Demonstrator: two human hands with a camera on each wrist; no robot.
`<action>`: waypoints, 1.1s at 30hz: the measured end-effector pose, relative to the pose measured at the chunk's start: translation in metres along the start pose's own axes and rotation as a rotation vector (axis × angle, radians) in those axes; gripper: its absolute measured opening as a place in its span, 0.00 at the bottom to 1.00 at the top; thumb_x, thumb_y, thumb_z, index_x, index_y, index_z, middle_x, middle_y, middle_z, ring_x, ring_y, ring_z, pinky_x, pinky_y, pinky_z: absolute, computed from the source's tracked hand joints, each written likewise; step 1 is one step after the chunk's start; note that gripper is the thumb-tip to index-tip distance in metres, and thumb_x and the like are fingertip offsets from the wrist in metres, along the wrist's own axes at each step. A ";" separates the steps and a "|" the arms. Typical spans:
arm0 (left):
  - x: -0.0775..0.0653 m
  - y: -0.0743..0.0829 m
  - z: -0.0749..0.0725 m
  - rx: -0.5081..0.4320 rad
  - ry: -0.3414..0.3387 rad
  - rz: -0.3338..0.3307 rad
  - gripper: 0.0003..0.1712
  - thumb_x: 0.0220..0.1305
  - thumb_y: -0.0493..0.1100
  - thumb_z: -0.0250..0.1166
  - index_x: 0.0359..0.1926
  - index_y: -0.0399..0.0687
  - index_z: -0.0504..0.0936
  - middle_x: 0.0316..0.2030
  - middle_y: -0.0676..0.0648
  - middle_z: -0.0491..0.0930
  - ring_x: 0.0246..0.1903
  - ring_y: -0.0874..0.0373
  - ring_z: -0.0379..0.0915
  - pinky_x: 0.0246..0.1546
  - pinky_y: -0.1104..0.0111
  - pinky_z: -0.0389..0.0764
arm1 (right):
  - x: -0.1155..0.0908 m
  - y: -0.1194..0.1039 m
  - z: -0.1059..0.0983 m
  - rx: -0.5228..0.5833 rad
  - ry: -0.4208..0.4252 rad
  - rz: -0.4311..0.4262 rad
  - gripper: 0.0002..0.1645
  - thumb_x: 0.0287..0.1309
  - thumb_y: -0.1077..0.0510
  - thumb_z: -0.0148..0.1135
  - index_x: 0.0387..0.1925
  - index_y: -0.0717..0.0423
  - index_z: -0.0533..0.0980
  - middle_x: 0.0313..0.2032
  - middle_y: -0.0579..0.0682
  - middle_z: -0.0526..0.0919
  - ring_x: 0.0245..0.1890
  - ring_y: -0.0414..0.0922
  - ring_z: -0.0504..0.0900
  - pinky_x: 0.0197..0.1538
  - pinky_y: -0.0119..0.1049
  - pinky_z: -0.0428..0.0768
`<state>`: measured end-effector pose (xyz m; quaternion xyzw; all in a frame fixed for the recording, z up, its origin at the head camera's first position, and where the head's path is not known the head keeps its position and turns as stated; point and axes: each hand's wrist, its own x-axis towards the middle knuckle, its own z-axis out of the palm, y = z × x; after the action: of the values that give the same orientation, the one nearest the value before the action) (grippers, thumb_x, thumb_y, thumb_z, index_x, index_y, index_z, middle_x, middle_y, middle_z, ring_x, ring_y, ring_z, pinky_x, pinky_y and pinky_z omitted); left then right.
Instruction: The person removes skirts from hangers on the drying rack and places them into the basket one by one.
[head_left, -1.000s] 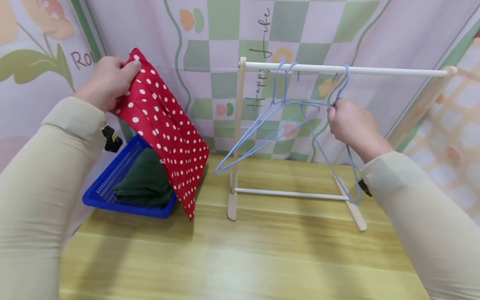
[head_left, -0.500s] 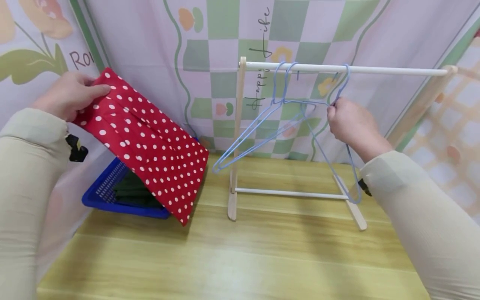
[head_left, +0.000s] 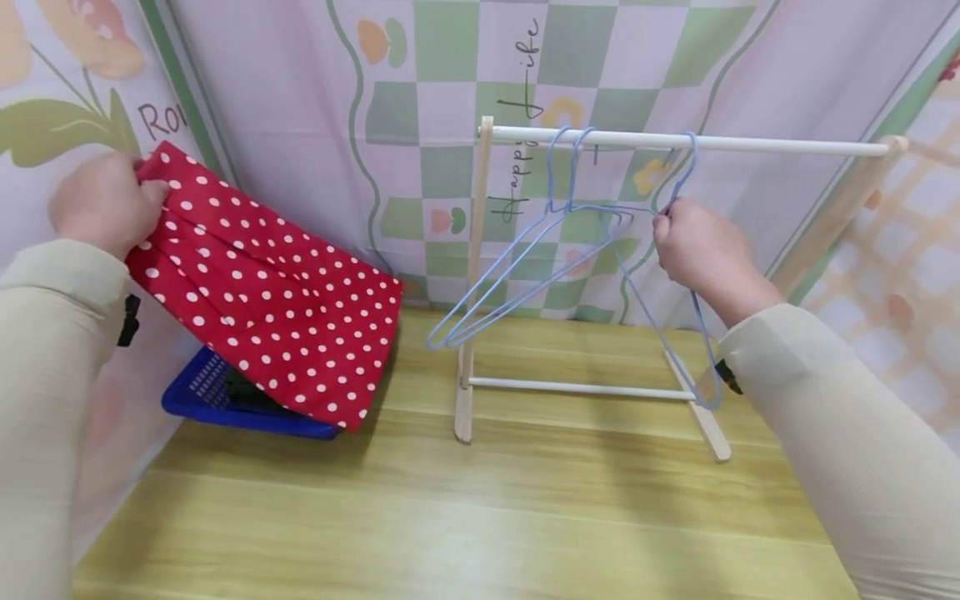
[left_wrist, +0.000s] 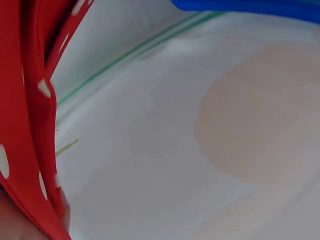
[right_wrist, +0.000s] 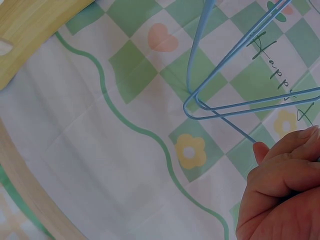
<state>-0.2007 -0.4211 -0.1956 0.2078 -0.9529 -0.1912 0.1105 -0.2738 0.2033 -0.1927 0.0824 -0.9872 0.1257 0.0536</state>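
Observation:
My left hand [head_left: 108,204] grips the upper left corner of a red cloth [head_left: 277,292] with white polka dots, folded in layers. The cloth slants down to the right over a blue plastic basket [head_left: 195,400] and hides most of it. In the left wrist view the cloth [left_wrist: 30,100] falls in folds beside the fingers. My right hand [head_left: 705,254] holds a blue wire hanger [head_left: 708,358] just below its hook, which sits over the white rail [head_left: 787,146]. Two more blue hangers [head_left: 502,267] hang on that rail further left.
The rail belongs to a small wooden rack [head_left: 480,250] standing on a wood-grain table [head_left: 450,517], with a lower white bar [head_left: 577,387]. Dark green folded cloth [head_left: 251,392] lies in the basket. A patterned curtain [head_left: 442,75] hangs close behind.
My left hand has moved left and down, taking the red cloth's held corner along and spreading the cloth wider across the basket. The right hand stays on its hanger.

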 end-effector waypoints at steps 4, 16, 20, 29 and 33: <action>0.006 -0.003 0.007 0.090 0.029 0.024 0.37 0.82 0.54 0.44 0.75 0.26 0.59 0.60 0.20 0.71 0.52 0.25 0.71 0.59 0.32 0.74 | -0.001 0.000 0.002 0.011 -0.009 0.009 0.31 0.81 0.44 0.27 0.50 0.64 0.71 0.35 0.61 0.79 0.31 0.58 0.76 0.34 0.51 0.74; 0.008 -0.009 0.033 0.068 -0.019 0.101 0.37 0.83 0.54 0.45 0.74 0.25 0.61 0.60 0.20 0.71 0.55 0.23 0.70 0.56 0.33 0.71 | -0.001 -0.003 0.003 0.006 0.001 -0.001 0.31 0.81 0.44 0.27 0.50 0.64 0.70 0.35 0.61 0.79 0.31 0.58 0.76 0.34 0.52 0.73; 0.006 -0.007 0.035 0.095 -0.016 0.118 0.33 0.82 0.52 0.48 0.67 0.22 0.68 0.52 0.21 0.76 0.48 0.26 0.73 0.50 0.36 0.74 | 0.001 -0.004 0.003 0.002 -0.003 0.000 0.32 0.81 0.44 0.27 0.50 0.64 0.71 0.35 0.61 0.80 0.32 0.58 0.76 0.35 0.52 0.73; 0.006 0.000 0.052 0.156 -0.027 0.190 0.23 0.80 0.47 0.53 0.50 0.25 0.76 0.35 0.28 0.80 0.37 0.33 0.76 0.38 0.44 0.75 | 0.002 -0.004 0.003 -0.004 0.006 -0.013 0.31 0.81 0.45 0.27 0.48 0.65 0.71 0.35 0.61 0.81 0.31 0.58 0.77 0.36 0.53 0.74; 0.005 0.002 0.058 0.176 -0.031 0.210 0.21 0.79 0.46 0.56 0.46 0.27 0.77 0.32 0.29 0.80 0.35 0.32 0.77 0.37 0.44 0.75 | 0.002 -0.004 0.003 -0.007 0.002 -0.011 0.31 0.81 0.45 0.26 0.48 0.64 0.71 0.34 0.61 0.81 0.31 0.57 0.77 0.36 0.53 0.73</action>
<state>-0.2226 -0.4032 -0.2468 0.1127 -0.9841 -0.0976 0.0968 -0.2758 0.1988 -0.1942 0.0875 -0.9871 0.1220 0.0555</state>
